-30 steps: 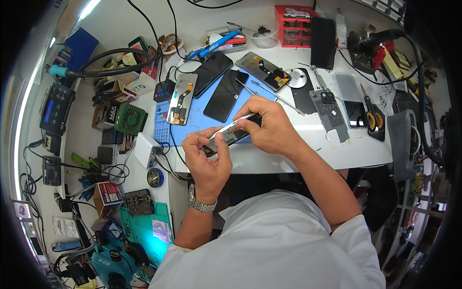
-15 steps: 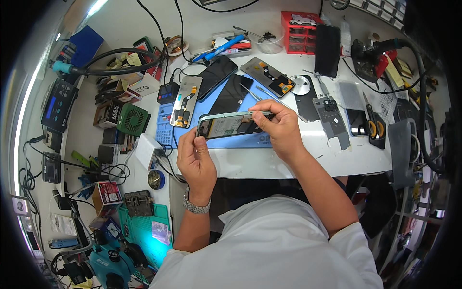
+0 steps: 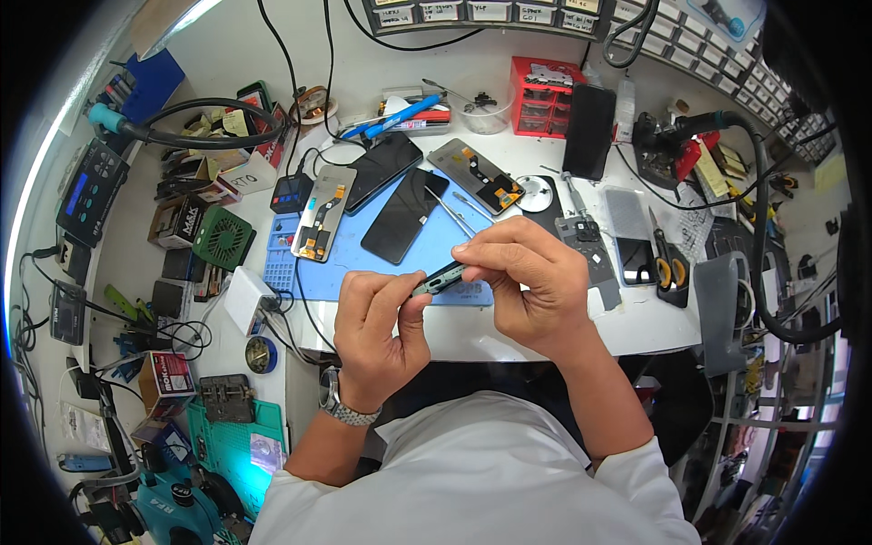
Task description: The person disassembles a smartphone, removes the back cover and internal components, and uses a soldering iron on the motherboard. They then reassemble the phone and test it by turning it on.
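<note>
An opened phone body (image 3: pixel 439 279) is held above the front of the blue repair mat (image 3: pixel 350 283), turned so that mostly its narrow greenish edge shows. My left hand (image 3: pixel 381 318) pinches its left end between thumb and fingers. At the other end, my right hand (image 3: pixel 531 286) grips it the same way. Past the hands, a dark phone screen (image 3: pixel 400 221) lies on the mat, with tweezers (image 3: pixel 450 213) beside it. Two display panels with exposed flex cables, one at the left (image 3: pixel 320 211) and one farther back (image 3: pixel 474 173), lie near another black phone (image 3: pixel 386 171).
Right of the mat are a phone back part (image 3: pixel 586 241) and black-and-orange scissors (image 3: pixel 670 263). A red drawer box (image 3: pixel 542 95) stands at the back. To the left are a green fan (image 3: pixel 222 238), a white box (image 3: pixel 247 300) with cables and a teal microscope (image 3: pixel 186 504).
The phone body has been tipped from showing its open inside to nearly edge-on, and both hands have closed in around it. The whole view has shifted, showing more wall drawers.
</note>
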